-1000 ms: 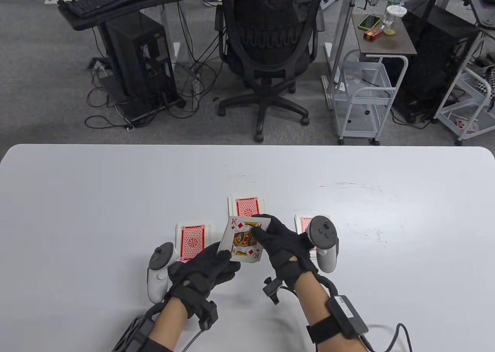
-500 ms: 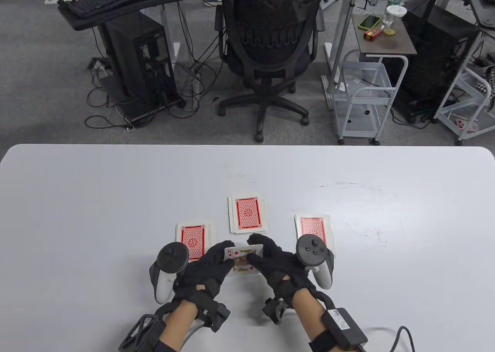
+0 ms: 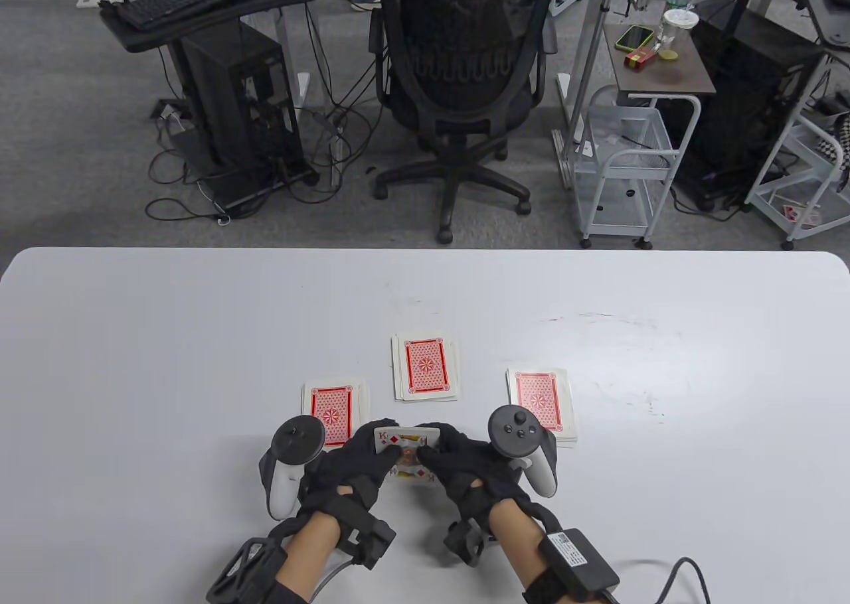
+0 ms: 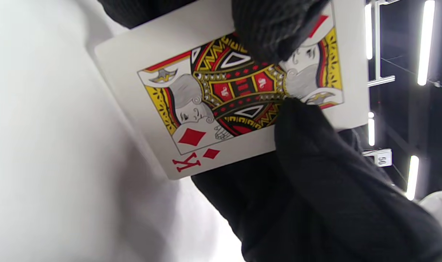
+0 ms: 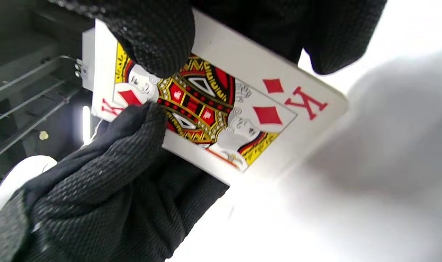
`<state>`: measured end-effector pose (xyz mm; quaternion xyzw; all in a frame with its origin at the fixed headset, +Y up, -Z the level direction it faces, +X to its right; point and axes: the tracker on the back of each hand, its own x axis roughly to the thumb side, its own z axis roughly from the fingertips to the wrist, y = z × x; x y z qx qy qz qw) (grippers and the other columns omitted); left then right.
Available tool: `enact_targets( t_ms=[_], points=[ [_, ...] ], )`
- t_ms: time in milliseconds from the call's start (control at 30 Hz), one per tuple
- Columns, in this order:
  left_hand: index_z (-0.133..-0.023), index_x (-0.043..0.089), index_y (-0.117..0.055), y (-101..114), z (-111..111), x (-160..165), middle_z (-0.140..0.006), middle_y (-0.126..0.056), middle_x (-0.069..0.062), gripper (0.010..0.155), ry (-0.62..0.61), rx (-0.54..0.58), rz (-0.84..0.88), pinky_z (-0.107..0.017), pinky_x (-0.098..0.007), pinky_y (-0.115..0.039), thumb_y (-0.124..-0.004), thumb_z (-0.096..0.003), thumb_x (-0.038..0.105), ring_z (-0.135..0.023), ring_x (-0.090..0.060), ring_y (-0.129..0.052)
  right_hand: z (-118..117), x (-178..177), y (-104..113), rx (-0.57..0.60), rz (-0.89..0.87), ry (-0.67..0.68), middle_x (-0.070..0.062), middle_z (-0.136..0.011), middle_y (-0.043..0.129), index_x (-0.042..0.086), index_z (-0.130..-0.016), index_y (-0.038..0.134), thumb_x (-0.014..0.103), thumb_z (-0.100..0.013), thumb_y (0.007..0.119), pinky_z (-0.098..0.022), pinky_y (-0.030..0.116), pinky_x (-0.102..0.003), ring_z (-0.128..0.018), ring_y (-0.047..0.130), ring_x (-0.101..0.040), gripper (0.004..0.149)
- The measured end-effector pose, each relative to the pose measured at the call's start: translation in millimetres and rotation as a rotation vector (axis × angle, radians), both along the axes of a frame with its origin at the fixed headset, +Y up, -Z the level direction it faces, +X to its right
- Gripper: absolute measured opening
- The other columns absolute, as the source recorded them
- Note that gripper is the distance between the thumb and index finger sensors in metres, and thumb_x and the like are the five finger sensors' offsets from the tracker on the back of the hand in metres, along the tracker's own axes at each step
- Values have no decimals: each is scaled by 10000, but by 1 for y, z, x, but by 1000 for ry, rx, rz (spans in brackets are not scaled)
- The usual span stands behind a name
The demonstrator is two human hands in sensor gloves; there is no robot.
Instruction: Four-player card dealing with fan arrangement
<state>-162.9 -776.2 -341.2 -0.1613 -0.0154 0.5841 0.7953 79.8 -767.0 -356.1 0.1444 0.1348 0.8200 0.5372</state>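
Observation:
Both hands hold one small packet of cards (image 3: 405, 454) with the king of diamonds (image 4: 239, 98) face up, just above the white table (image 3: 166, 338). My left hand (image 3: 355, 468) grips its left side, thumb on the face. My right hand (image 3: 465, 471) grips the right side, its thumb (image 5: 155, 36) pressing the king (image 5: 213, 109) too. Three face-down red-backed piles lie beyond the hands: a left pile (image 3: 330, 413), a middle pile (image 3: 425, 367) and a right pile (image 3: 541, 401). Gloves hide the packet's lower part in the table view.
The table's far edge (image 3: 425, 251) lies well beyond the piles. Behind it stand an office chair (image 3: 458, 79), a white cart (image 3: 624, 159) and computer desks on the floor. Faint scuff marks (image 3: 597, 317) show on the table at the right.
Both hands drew the king-faced packet back toward me, from over the middle pile to a spot nearer the front edge. The two hands closed in around it. The three piles did not move.

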Motion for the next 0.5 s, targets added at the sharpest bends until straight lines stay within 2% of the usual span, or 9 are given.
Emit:
enact_targets(
  t_ms=[133, 267, 367, 433, 467, 500],
  points=[
    [-1031, 291, -568, 7, 0, -6, -1056, -697, 24, 553, 11, 32, 126, -709, -516, -607, -800, -532, 341, -1008, -356, -691, -2, 6, 20, 103, -12, -8, -132, -907, 783, 144, -958, 684, 245, -538, 761, -551, 694, -616, -808, 892, -423, 438],
    [-1086, 264, -427, 1, -1, -18, -1106, -596, -6, 712, 8, 16, 271, -712, -527, -591, -822, -512, 409, -1025, -384, -645, -3, 20, 37, 63, -283, -108, -135, -894, 789, 128, -960, 671, 248, -542, 752, -542, 704, -608, -785, 913, -406, 442],
    [-1110, 265, -325, -5, -4, -12, -1155, -479, -28, 824, -108, -11, 411, -730, -533, -550, -828, -493, 479, -1055, -402, -565, -1, 20, 37, -27, -474, -106, -128, -901, 782, 132, -968, 653, 259, -552, 743, -558, 690, -609, -793, 913, -393, 444],
    [-1120, 282, -270, -4, -3, 0, -1190, -384, -28, 873, -237, -2, 496, -750, -548, -525, -815, -482, 523, -1083, -415, -519, 2, 12, 34, -103, -597, -41, -130, -911, 771, 130, -978, 640, 264, -564, 739, -566, 677, -618, -805, 901, -395, 447],
    [-1122, 336, -257, -2, -3, 7, -1208, -367, 47, 859, -315, 58, 563, -765, -563, -496, -807, -491, 530, -1106, -423, -468, 4, 7, 33, -130, -631, 7, -129, -915, 768, 133, -980, 638, 263, -565, 740, -572, 669, -623, -812, 896, -396, 447],
    [-1116, 389, -264, 0, -2, 11, -1212, -374, 102, 826, -326, 57, 591, -777, -565, -476, -793, -500, 535, -1122, -408, -431, 5, 4, 33, -145, -633, 34, -129, -919, 765, 133, -984, 634, 264, -568, 740, -574, 664, -627, -816, 892, -398, 449]
  ],
)
